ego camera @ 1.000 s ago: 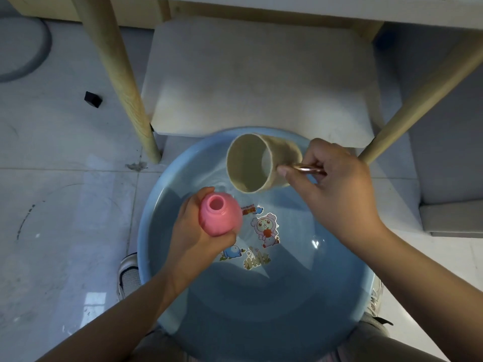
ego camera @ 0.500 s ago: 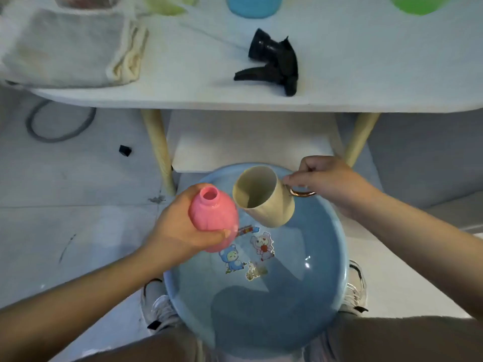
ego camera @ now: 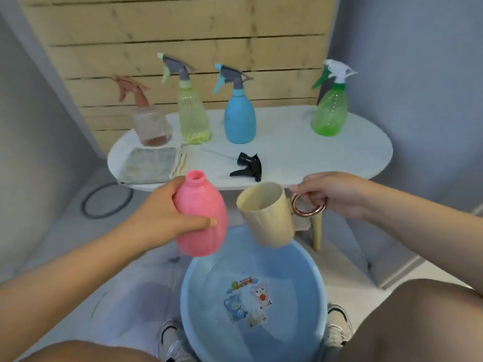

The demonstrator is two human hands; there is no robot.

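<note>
Two grips busy on my feed | left grip point(ego camera: 159, 218) clasps the pink bottle point(ego camera: 200, 220), cap off | right grip point(ego camera: 337, 195) holds the cream mug point(ego camera: 266, 218) by its ring handle | both up over the blue basin point(ego camera: 203, 322), near the table point(ego camera: 313, 152)

My bare left forearm point(ego camera: 65, 265) comes in from 8 o'clock and runs up toward the middle, wrist straight. My left hand point(ego camera: 159, 218) sits just on the 9 o'clock side of centre. Its fingers wrap behind the pink bottle point(ego camera: 201, 231) and its thumb point(ego camera: 206, 221) lies flat across the front, pointing to 3 o'clock. My right forearm point(ego camera: 418, 226) enters at 4 o'clock and slopes up toward 10 o'clock. My right hand point(ego camera: 332, 194), at 3 o'clock from centre, is knuckles-up, its fingers curled round the top of the ring handle point(ego camera: 308, 209) of the cup point(ego camera: 266, 218). The hands are about level and apart. My bare knees fill the 7 and 5 o'clock corners.
</note>
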